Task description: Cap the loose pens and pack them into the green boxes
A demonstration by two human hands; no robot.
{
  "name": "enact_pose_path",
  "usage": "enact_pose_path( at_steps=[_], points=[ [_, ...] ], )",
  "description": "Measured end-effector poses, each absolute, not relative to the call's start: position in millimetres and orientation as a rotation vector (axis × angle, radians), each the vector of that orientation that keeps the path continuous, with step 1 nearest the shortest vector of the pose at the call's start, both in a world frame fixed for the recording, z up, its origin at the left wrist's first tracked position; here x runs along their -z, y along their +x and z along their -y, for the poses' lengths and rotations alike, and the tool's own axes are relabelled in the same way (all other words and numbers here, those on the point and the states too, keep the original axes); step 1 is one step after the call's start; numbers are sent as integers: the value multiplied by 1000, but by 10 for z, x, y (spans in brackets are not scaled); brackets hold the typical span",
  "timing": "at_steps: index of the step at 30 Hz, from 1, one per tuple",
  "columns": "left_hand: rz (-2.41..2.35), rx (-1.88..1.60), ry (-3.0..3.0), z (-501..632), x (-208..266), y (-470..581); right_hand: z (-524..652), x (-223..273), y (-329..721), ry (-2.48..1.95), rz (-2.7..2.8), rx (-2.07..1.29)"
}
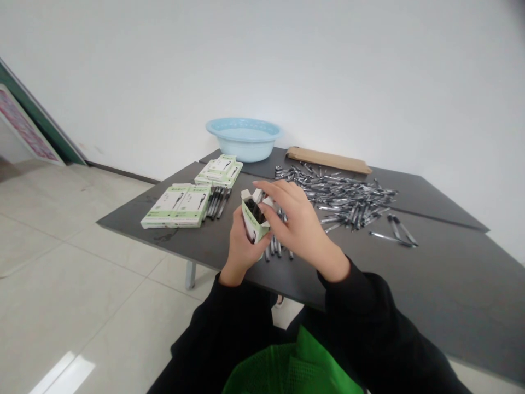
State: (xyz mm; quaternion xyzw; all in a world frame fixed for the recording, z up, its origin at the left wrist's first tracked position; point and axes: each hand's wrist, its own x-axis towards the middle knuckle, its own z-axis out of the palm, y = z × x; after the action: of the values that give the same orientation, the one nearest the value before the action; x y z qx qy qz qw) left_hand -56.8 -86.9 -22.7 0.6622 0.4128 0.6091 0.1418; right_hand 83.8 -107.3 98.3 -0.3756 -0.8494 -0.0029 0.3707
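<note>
Held box (pixel 250 222), other boxes (pixel 177 203): print too small to read.

Box (pixel 251 221): smooth printed card. Pens (pixel 359 212): clear plast., shiny. Basin (pixel 246 149): smooth plast. Tabletop (pixel 410 284): matt. Floor (pixel 123 312): v. glossy.

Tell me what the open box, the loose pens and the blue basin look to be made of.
The open box in the left hand: likely thin printed card, given its flat panels and folded flaps. The loose pens: probably glossy plastic; barrels look partly see-through, with bright glints. The blue basin: probably moulded plastic, smooth, with even colour and a rounded rim.
</note>
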Motion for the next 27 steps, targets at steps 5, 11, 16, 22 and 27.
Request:
enact_pose_path(
  at_steps=[5,11,16,22,27],
  points=[
    [-1175,-1769,1899,875,215,-557,1096,-936,828,-1083,2273,110],
    [-1193,-1754,1888,870,224,-552,1124,-916,863,-1061,2207,135],
    [-1210,-1745,1865,869,254,-560,1150,-878,857,-951,2127,152],
    [-1176,-1763,1847,867,272,-570,1187,-831,845,-936,2160,50],
    [-1071,-1823,1824,843,296,-570,1303,-877,774,-979,2208,-42]
  ],
)
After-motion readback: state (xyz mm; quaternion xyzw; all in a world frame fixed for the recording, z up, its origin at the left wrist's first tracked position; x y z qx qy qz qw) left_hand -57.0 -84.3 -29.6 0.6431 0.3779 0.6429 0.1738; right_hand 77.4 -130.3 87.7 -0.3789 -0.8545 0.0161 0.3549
